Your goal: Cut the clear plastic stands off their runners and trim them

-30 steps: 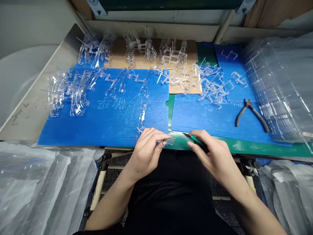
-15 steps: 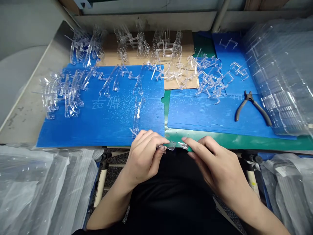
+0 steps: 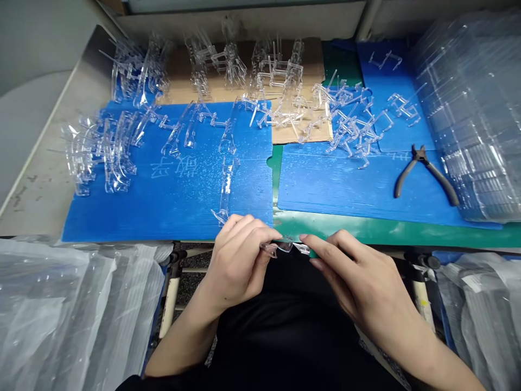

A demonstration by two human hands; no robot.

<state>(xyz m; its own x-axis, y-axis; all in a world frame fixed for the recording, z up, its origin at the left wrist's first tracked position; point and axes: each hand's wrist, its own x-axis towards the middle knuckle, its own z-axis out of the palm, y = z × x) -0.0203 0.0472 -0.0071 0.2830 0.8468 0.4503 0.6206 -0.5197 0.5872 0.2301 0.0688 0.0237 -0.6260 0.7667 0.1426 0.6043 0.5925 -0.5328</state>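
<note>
My left hand (image 3: 238, 263) pinches a small clear plastic part (image 3: 280, 248) between thumb and fingers, just off the near edge of a blue corrugated sheet (image 3: 183, 203). My right hand (image 3: 358, 277) comes in from the other side, its fingertips closed on the part's right end. Part of the piece is hidden by my fingers. A long clear plastic stand (image 3: 225, 190) lies on the blue sheet just beyond my left hand.
Several clear plastic stands lie in heaps on the blue sheets and brown cardboard (image 3: 301, 133). Black-handled pliers (image 3: 427, 174) rest at the right, beside a tall stack of clear trays (image 3: 472, 119). Plastic bags (image 3: 77, 309) fill both lower corners.
The dark tool seen in my right hand a second ago no longer shows. My right fingertips have moved onto the clear part, and the table has shifted upward in view.
</note>
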